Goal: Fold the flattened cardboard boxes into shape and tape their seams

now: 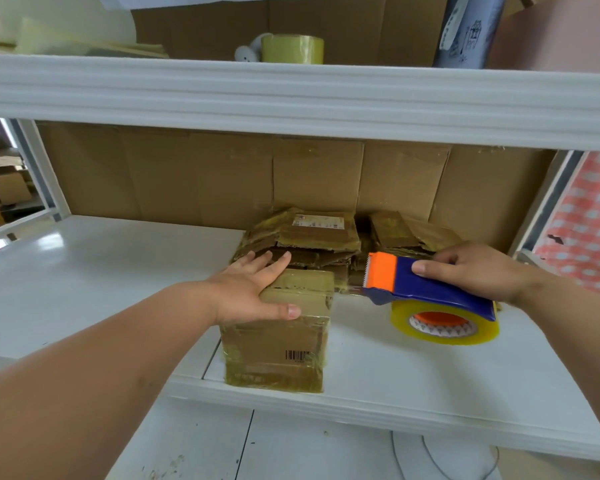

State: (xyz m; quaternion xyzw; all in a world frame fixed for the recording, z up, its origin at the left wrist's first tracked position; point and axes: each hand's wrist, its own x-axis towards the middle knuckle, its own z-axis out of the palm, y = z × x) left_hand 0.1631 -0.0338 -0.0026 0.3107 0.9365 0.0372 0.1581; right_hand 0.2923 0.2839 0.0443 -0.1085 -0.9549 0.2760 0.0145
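A small folded cardboard box, wrapped in yellowish tape and bearing a barcode, stands on the white shelf near its front edge. My left hand lies flat on the box's top, fingers straight, thumb along the front upper edge. My right hand grips a blue and orange tape dispenser with a clear tape roll, just right of the box. A strip of tape runs from the dispenser's blade to the box's right top edge. A pile of flattened cardboard boxes lies behind.
Upright cardboard sheets line the back of the shelf. An upper shelf beam hangs overhead, carrying a spare tape roll and more cardboard. A pink dotted cloth hangs at right. Bare shelf surface lies left of the box.
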